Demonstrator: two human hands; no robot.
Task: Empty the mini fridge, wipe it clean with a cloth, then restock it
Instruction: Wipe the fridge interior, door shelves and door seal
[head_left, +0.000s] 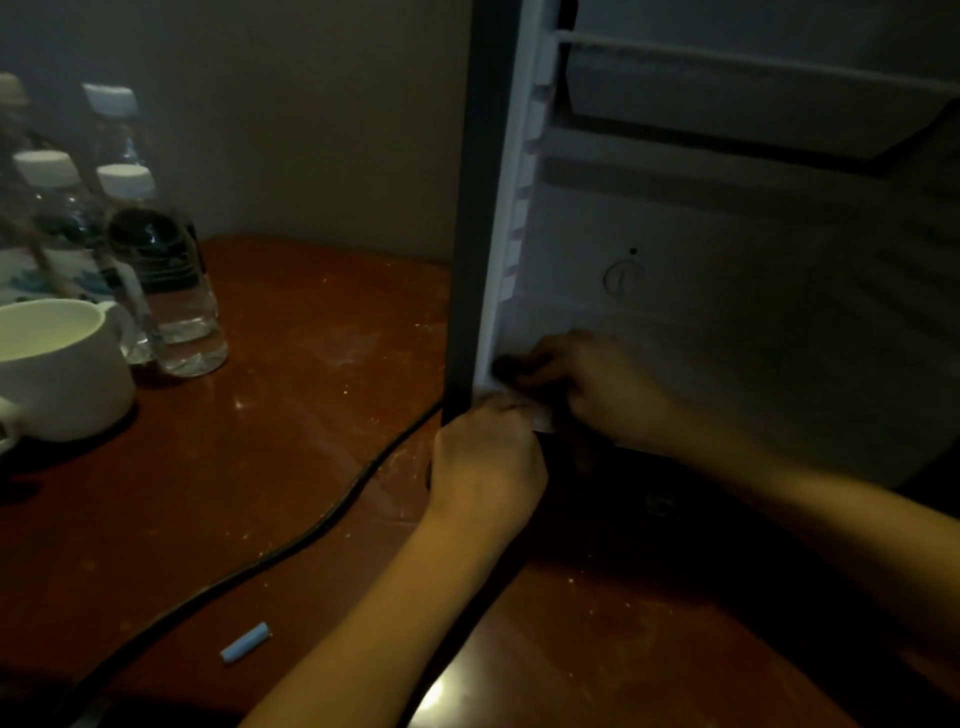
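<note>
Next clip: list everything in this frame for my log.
fridge: one, white inside, dark frame, open, on table
shelf: one, white wire, top of fridge
dial: one, white, fridge back wall
bottles: at least four, clear, white caps, far left
cup: one, white, beside bottles
cable: one, black, across table
cylinder: one, light blue, table front
table: one, reddish brown, under everything
cloth: one, pale, between hands, mostly hidden
left hand: one, fridge's lower front corner
right hand: one, inside fridge, lower left; grips unclear
</note>
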